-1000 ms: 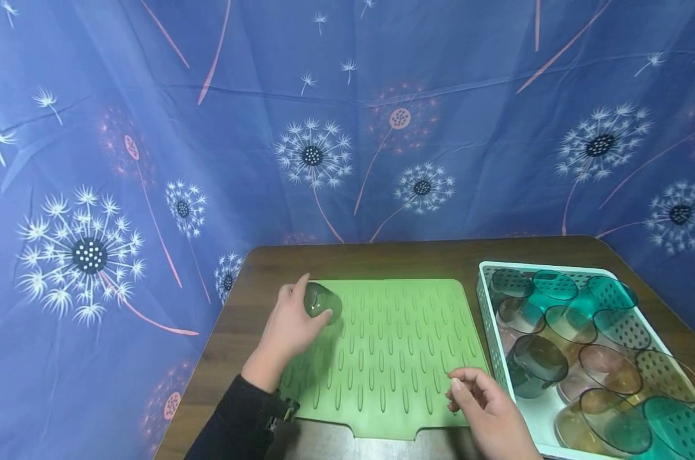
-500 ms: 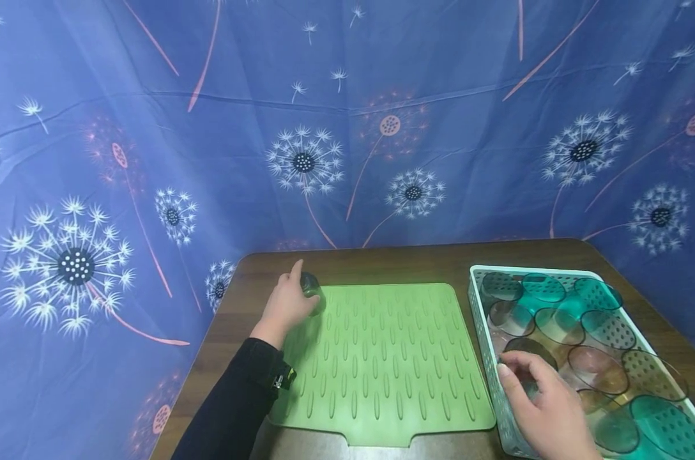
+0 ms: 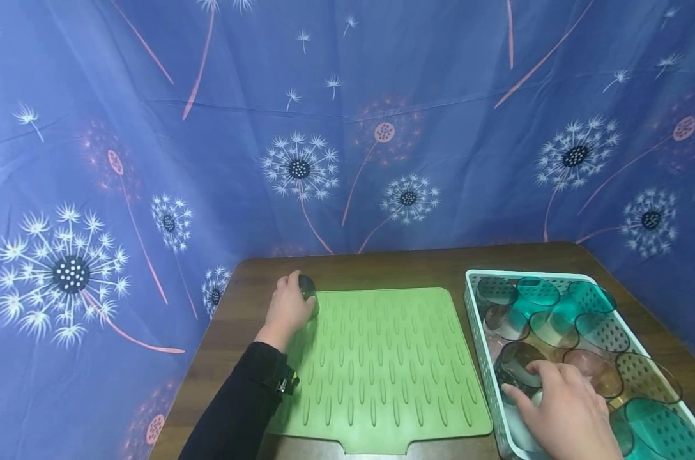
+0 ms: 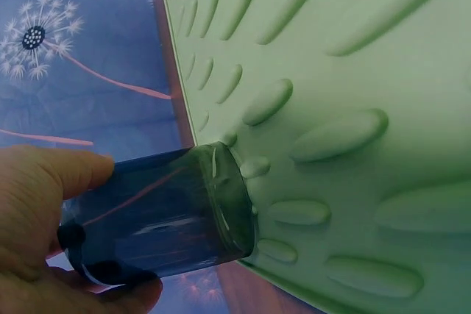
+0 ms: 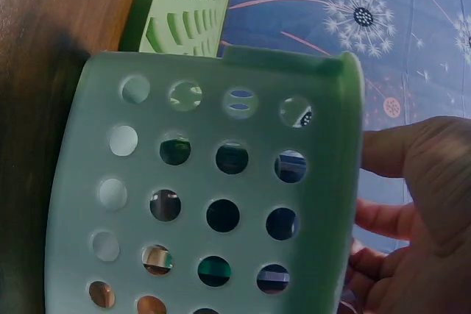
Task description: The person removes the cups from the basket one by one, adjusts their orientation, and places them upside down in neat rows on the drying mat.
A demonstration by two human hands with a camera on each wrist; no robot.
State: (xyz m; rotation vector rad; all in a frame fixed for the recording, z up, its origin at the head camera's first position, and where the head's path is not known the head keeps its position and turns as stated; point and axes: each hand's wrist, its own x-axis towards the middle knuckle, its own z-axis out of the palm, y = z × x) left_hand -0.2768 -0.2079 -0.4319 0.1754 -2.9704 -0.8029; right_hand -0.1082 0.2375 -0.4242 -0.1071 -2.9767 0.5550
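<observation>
My left hand (image 3: 286, 310) holds a dark grey drinking glass (image 4: 162, 215) at the far left corner of the green ribbed mat (image 3: 382, 364). In the left wrist view the thumb and fingers are round one end of the glass, and its other end is right at the mat's ribs. My right hand (image 3: 572, 402) is over the pale basket (image 3: 499, 415), with thumb and fingertips at the rim of another dark glass (image 3: 515, 364) standing in it. The basket's wall hides the fingertips in the right wrist view, and I cannot tell whether they grip that glass.
Several tinted glasses, among them a teal glass (image 3: 660, 425) and a pink glass (image 3: 595, 370), stand close together in the basket. The brown wooden table (image 3: 382, 268) runs back to a blue dandelion-print cloth (image 3: 468, 160).
My left hand has brought its glass slightly left, to the mat's far left corner. My right hand has moved right from over the mat's edge to the dark glass in the basket.
</observation>
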